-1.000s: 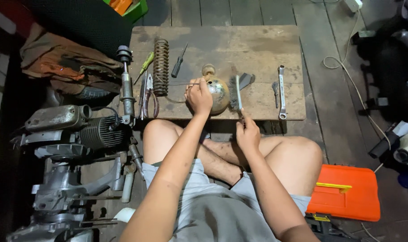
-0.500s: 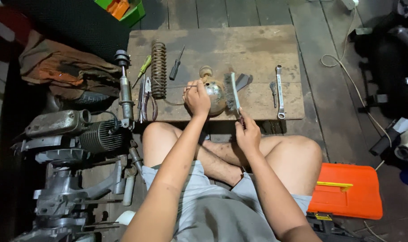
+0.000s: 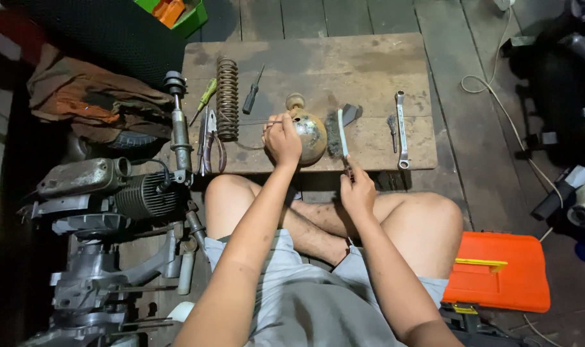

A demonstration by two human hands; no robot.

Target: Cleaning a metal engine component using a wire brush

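I sit cross-legged behind a low wooden board [image 3: 369, 64]. My left hand [image 3: 283, 139] grips a rounded, rusty metal part [image 3: 310, 132] that rests on the board, with a knob at its far end. My right hand [image 3: 358, 187] holds the handle of a wire brush [image 3: 339, 135]. The brush's bristles press against the right side of the metal part.
On the board lie a coil spring [image 3: 227, 97], two screwdrivers [image 3: 253, 90], pliers [image 3: 209, 140], a shock absorber rod [image 3: 179, 125] and a double-ended wrench [image 3: 401, 128]. An engine [image 3: 106, 193] sits at my left. An orange case [image 3: 498, 270] lies by my right knee. A cable [image 3: 491, 96] runs at the right.
The brush moved along the right side of the metal part, going far and tilting, then coming back toward me. My left hand stayed on the part.
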